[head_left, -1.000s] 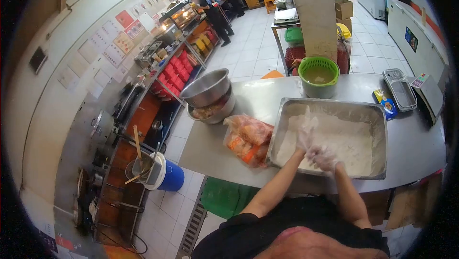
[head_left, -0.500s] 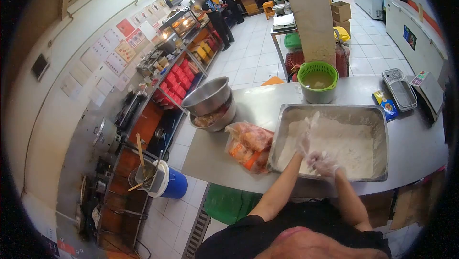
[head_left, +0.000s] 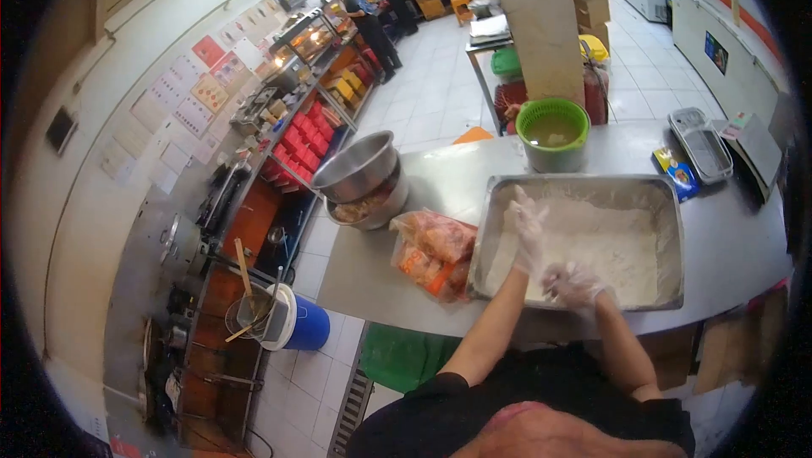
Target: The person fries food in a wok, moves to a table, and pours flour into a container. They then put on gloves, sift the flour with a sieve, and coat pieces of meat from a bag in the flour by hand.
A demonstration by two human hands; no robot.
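A deep metal tray (head_left: pixel 672 246) of white flour (head_left: pixel 622 246) lies in front of me. Both hands wear clear plastic gloves dusted with flour. My left hand (head_left: pixel 529 230) is over the tray's left part, fingers stretched out and pointing away from me, with nothing visible in it. Lower and to the right, my right hand (head_left: pixel 575 285) is at the near rim, its fingers curled inward; whatever they hold, if anything, is hidden. Left of the tray, touching or almost touching it, is a clear plastic bag of what looks like raw meat (head_left: pixel 433 242).
Metal bowls (head_left: pixel 359 172) are stacked at the table's left edge. Behind the tray stands a green basket in a bucket (head_left: pixel 554 132). A blue-yellow packet (head_left: pixel 677 175) and a wire-mesh tray (head_left: pixel 702 149) are at right. A blue bucket (head_left: pixel 306 323) stands on the floor. People work far back.
My left hand has straightened, its fingers now extended more clearly, and the two hands are slightly further apart. My right hand stays curled near the rim. The whole view has shifted slightly.
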